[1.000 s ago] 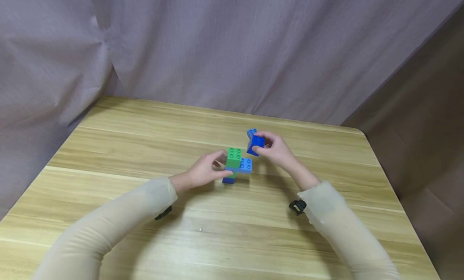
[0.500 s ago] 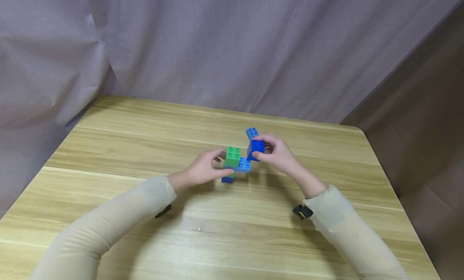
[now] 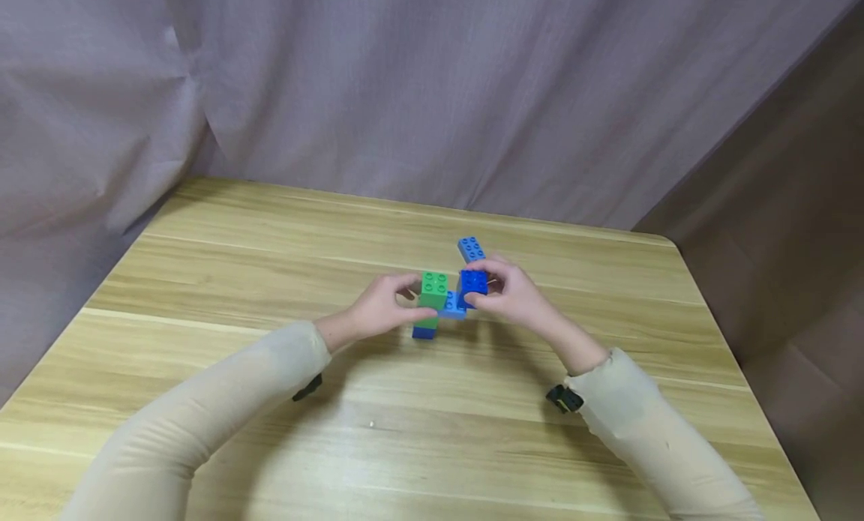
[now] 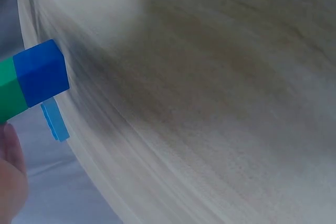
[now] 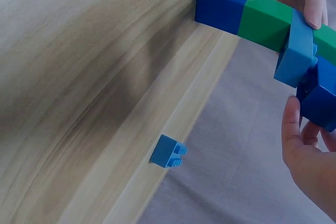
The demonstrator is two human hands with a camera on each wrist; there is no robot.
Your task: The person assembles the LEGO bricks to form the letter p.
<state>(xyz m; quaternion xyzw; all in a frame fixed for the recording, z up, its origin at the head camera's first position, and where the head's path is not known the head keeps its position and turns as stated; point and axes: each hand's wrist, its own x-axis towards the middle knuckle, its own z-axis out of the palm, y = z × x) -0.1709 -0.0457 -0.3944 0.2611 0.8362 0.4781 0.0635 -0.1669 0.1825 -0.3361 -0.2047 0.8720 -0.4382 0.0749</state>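
My left hand (image 3: 378, 307) grips a stack of toy building bricks, its thumb across the near side. From the bottom up come a dark blue brick (image 5: 220, 8), a green brick (image 5: 265, 22), a long light blue brick (image 5: 295, 51) jutting right, and another green brick (image 3: 433, 285) on top. My right hand (image 3: 516, 292) pinches a second dark blue brick (image 3: 474, 282) between thumb and fingers. In the right wrist view, that brick is slightly tilted, its underside right at the studs of the jutting light blue end, beside the top green brick.
A loose light blue brick (image 3: 471, 248) lies studs up on the wooden table (image 3: 270, 281), behind the right hand. A tiny pale speck (image 3: 372, 424) is near the front. Grey curtain (image 3: 418, 94) hangs past the table's back edge.
The right hand has brought its dark blue brick left and toward the person, onto the light blue brick's jutting end. More of the loose brick behind now shows. The left hand stays nearly still.
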